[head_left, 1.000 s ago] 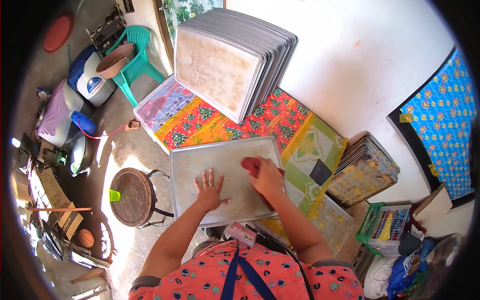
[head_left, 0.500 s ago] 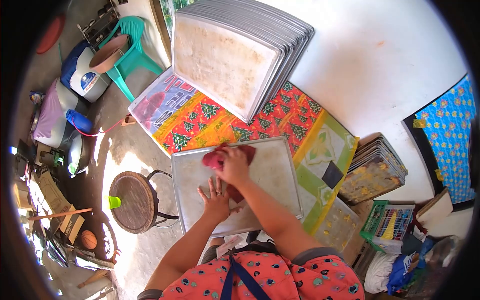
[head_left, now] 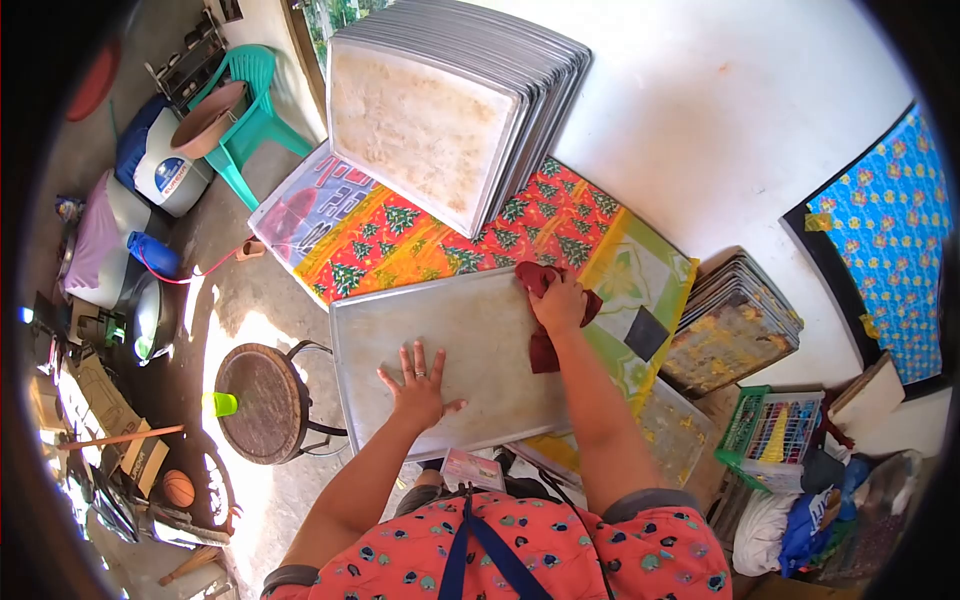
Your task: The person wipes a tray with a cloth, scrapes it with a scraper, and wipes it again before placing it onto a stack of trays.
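Observation:
A flat metal baking tray (head_left: pixel 470 350) lies in front of me at the table's near edge. My left hand (head_left: pixel 417 392) rests flat on the tray's left half, fingers spread, a ring on one finger. At the tray's upper right corner, my right hand (head_left: pixel 560 303) grips a dark red cloth (head_left: pixel 541 277) and presses it on the rim. Part of the cloth hangs below the hand, over the tray's right side. Behind the tray, a tall stack of similar trays (head_left: pixel 420 130) leans back on the table, the front one showing brownish stains.
The table (head_left: pixel 400 240) wears a patterned Christmas-tree cover. More stained trays (head_left: pixel 735 330) lean against the wall at right, near a green and white crate (head_left: pixel 785 435). A round wooden stool (head_left: pixel 262 403) stands at left; a green chair (head_left: pixel 250 110) holds a brown basin (head_left: pixel 208 120).
My right hand has moved the cloth from the tray's middle to its upper right corner. My left hand stays flat on the tray, slightly shifted. The view has shifted a little.

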`<state>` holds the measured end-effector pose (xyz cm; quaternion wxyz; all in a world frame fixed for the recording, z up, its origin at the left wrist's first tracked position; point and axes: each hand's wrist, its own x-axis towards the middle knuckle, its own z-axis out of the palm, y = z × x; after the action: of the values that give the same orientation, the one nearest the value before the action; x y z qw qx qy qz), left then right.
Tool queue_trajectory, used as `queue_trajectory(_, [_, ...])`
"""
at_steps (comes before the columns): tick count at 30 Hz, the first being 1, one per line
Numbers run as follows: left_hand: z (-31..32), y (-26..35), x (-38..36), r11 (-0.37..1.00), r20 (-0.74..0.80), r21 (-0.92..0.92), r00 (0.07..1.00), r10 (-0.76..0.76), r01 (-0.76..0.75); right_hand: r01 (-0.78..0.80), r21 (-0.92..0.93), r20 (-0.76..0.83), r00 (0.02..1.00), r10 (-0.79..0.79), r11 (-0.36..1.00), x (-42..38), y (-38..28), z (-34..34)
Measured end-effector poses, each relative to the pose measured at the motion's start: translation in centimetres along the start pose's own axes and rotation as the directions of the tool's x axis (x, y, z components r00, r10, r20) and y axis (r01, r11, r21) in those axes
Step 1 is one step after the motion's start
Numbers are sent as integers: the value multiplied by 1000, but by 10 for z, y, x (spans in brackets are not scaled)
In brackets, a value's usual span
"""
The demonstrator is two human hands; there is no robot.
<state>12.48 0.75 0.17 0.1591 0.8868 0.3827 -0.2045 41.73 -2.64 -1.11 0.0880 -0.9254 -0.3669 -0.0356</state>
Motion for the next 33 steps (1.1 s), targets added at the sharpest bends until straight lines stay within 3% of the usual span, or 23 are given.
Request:
queue_trajectory(3, [2,1,-2,1000,-5,16,1000,-11,11,-9,-27,78,997,12,1000,-29,16,-11])
queue_trajectory(10, [0,6,-2,999,-11,34,999,-32,32,80,-112,69,995,-73,990,-136,59,-31])
queue_trajectory(16, [-1,7,-4,999,-22,34,1000,-13,14,4,-137,229,973,28,991,-212,75,-70])
queue_trajectory(19, [-5,2,-4,999,-7,9,999,38,-38,-45,-101,459,884,87,994,-227,73,-94])
queue_trajectory(20, [-7,-1,-6,998,-7,-6,998,60,-60,-90,40,512,857,56,995,-230,79,-96])
queue_trajectory(21, [-6,-5,-10,990,-87,-132,995,46,-57,-133,177,554,833,13,975,-229,88,-97])
queue_trajectory(23, [-2,-13,-18,920,-241,-385,970,-20,-77,-258,408,559,829,-16,876,-219,101,-109])
queue_trajectory(25, [6,-35,-48,859,-483,-457,875,-20,-233,-408,596,529,847,43,692,-218,100,-125])
queue_trajectory(28, [45,-102,-86,702,-746,-516,660,-87,-490,-313,557,303,939,163,769,-221,80,-155])
queue_trajectory(30, [97,-146,-116,693,-589,-684,732,-343,-226,-390,802,338,921,194,452,-220,66,-160])
queue_trajectory(31, [124,-170,-134,864,-634,-478,742,-216,-157,-411,873,366,908,203,261,-221,59,-161])
queue_trajectory(32, [148,-186,-152,969,-641,-228,763,-79,-92,-432,887,397,893,211,162,-218,50,-163])
queue_trajectory(33, [168,-190,-178,743,-386,-669,845,-369,18,-385,918,361,910,204,94,-214,42,-162])
